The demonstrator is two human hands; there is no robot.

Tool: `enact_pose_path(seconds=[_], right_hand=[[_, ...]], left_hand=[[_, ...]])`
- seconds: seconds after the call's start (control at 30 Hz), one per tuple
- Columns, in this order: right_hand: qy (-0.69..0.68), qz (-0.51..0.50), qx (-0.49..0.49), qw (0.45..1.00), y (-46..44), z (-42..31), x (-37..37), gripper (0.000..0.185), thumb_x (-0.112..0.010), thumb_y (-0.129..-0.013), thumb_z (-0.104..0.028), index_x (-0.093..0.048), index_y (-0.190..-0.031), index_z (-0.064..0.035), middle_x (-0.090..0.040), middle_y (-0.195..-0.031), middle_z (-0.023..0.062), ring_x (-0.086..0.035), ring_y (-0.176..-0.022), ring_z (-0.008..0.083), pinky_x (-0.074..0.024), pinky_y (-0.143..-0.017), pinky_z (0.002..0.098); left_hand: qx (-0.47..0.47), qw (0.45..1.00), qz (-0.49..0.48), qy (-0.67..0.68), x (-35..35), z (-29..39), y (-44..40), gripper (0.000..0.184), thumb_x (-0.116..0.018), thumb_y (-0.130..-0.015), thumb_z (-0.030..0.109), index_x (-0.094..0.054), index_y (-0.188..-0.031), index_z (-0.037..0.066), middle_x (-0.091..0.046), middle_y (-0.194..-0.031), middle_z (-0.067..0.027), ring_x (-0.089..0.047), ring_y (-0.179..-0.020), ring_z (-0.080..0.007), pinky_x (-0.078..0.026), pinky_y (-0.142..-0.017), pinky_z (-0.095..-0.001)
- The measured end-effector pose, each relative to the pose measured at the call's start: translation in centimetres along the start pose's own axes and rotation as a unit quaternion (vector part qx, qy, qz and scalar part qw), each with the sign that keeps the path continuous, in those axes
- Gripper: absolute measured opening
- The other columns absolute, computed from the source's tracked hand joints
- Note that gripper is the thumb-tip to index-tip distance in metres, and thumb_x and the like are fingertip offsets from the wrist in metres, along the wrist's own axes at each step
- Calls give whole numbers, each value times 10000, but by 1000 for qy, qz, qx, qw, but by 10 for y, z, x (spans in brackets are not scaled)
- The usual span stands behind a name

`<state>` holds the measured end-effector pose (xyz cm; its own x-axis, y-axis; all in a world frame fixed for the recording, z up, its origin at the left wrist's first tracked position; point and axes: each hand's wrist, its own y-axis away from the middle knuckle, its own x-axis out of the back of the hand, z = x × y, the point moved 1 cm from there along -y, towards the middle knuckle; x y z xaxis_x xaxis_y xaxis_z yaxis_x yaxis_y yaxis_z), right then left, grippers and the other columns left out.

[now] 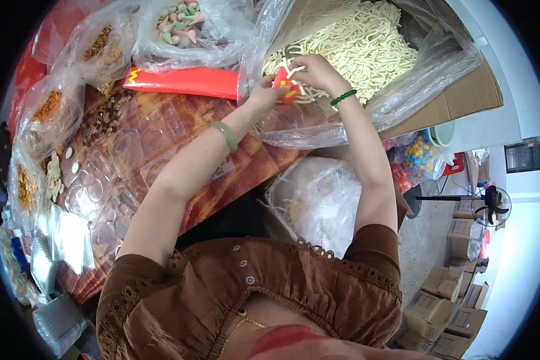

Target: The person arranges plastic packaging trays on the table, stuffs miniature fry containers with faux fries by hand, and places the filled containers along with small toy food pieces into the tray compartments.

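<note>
My left hand [266, 96] grips a small red carton [287, 87] with yellow marks, held over the front of a plastic-lined cardboard box. Pale yellow, fry-shaped sticks [366, 51] fill that box. Bent over the carton's top, my right hand [319, 73] has its fingers closed on a few of the pale sticks [295, 69]; its fingertips are partly hidden. Left of the hands lies a long row of nested red cartons [189, 83] with a yellow zigzag at its end.
Clear plastic moulded trays [135, 144] lie on the reddish-brown table [205, 117]. Around its far and left edges are a bag of pastel cone-shaped pieces [180, 25] and bags of orange-brown bits [48, 107]. A plastic-lined box [318, 201] stands below the table edge.
</note>
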<state>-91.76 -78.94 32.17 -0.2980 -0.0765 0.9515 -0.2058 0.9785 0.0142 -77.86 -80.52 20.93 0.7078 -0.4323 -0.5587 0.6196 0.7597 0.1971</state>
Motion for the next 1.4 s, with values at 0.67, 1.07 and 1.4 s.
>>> enact_pose_path(seconds=[0.67,1.07,1.4], right_hand=[[-149,-132,-50,979,-2,-7,5,293,-626,-747,-60,-619,-1035,0,-662,-857,100,-609,-788,132,-479,-725,266],[6,11,2,1000,4,-22,2,170,-541,-792,-61,-644,-921,-23,-653,-776,86,-601,-712,130,-485,-640,278],[-32,95,32,994,30,-50,11,162,-606,-772,-61,-636,-927,-20,-656,-796,83,-623,-760,154,-494,-675,306]], left_hand=[[-16,999,-38,17,11,3,5,475,-621,-825,7,-417,-1253,39,-587,-1084,-125,-630,-891,-254,-572,-690,-408],[21,995,-83,60,-1,12,21,414,-609,-849,32,-447,-1230,47,-574,-1128,-109,-613,-960,-247,-543,-755,-380],[12,987,-134,87,10,21,33,369,-587,-865,33,-457,-1209,56,-573,-1116,-114,-616,-961,-240,-560,-761,-379]])
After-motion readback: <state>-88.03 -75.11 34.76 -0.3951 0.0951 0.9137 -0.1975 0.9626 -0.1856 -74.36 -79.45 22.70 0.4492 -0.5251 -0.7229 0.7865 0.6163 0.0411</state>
